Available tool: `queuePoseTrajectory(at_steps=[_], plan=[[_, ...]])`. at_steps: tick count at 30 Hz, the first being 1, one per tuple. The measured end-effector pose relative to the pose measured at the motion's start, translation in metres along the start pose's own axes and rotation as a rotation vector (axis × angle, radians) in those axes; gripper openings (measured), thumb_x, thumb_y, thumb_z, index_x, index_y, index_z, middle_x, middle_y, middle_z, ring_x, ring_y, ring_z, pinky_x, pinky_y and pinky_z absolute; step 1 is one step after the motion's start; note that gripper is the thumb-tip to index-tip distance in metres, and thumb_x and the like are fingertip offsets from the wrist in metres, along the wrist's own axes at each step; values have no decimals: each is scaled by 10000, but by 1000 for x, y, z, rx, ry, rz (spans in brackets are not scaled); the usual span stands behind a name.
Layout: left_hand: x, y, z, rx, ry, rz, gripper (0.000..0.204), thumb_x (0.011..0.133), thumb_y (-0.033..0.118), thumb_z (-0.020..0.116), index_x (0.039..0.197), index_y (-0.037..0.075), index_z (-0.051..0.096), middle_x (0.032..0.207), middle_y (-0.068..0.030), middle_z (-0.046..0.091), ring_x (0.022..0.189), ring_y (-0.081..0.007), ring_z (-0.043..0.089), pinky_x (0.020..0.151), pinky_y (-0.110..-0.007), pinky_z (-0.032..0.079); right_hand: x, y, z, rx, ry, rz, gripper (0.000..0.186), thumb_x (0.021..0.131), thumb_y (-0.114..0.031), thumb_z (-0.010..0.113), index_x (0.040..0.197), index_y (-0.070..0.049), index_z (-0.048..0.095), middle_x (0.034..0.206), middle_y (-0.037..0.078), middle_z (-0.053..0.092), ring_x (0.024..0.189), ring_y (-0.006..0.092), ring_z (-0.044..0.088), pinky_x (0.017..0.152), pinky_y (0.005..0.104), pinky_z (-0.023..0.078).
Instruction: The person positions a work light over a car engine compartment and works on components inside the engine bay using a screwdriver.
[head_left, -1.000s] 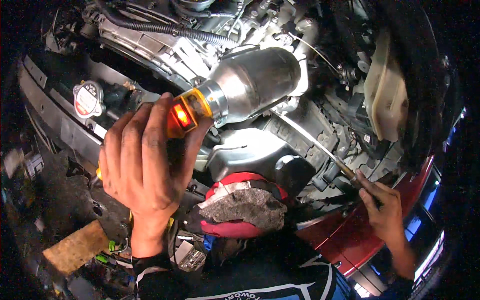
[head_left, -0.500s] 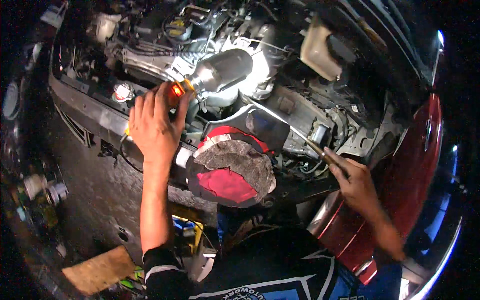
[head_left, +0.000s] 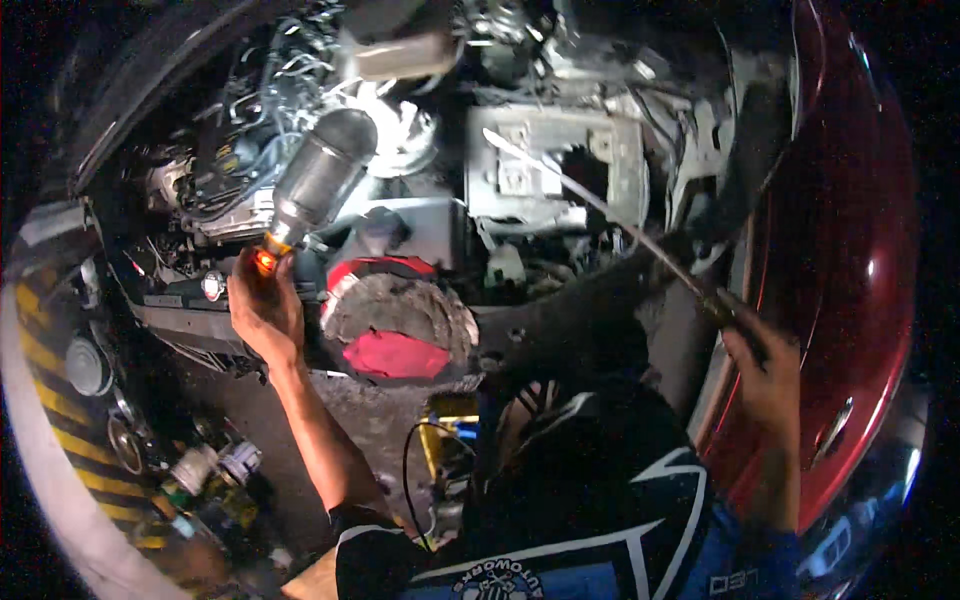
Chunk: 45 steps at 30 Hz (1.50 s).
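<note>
Left of the cap point(head_left: 395, 318), the left hand point(head_left: 268, 312) is closed round a lamp point(head_left: 322, 172) — right of it, the right hand point(head_left: 762, 360) grips a rod point(head_left: 622, 222), long axis slanting forward and leftward

A lamp point(head_left: 325, 170) casts hard white glare on nearby metal point(head_left: 405, 135); the surroundings lie in grainy shadow, blur softens the engine point(head_left: 235, 160), and straight edges bow toward the rim.
</note>
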<state>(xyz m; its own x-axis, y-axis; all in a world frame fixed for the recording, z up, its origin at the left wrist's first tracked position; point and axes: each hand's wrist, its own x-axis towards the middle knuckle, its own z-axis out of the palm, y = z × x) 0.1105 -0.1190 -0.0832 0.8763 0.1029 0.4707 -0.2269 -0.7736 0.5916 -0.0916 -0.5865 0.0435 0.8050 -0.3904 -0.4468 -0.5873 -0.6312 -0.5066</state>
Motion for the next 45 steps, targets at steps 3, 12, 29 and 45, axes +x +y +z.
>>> queuePoseTrajectory(at_steps=[3,12,29,45], plan=[[5,23,4,64,-111,43,332,791,136,769,1068,5,642,936,-141,667,834,-268,644,754,-334,501,1,30,3,95,19,29,345,911,-278,628,1199,-88,645,1162,135,665,1082,259,630,948,358,457],[38,46,13,214,-487,152,300,838,135,680,1105,14,617,993,-164,648,948,-335,606,852,-406,456,29,44,-3,157,-78,-52,344,922,-263,618,1226,-103,625,1142,134,671,1055,276,645,926,365,470],[9,78,18,303,-482,124,475,844,24,629,1302,21,504,1182,-173,586,1116,-328,558,982,-386,425,62,73,-16,214,-51,-225,300,904,-169,617,1192,-87,634,1098,150,669,1010,295,651,898,363,485],[-84,108,10,224,-234,142,336,829,175,649,1125,19,611,1206,-175,579,1143,-395,508,1000,-469,386,65,77,-15,244,-4,-139,318,925,-276,615,1141,-43,639,1048,137,677,951,263,644,857,371,483]])
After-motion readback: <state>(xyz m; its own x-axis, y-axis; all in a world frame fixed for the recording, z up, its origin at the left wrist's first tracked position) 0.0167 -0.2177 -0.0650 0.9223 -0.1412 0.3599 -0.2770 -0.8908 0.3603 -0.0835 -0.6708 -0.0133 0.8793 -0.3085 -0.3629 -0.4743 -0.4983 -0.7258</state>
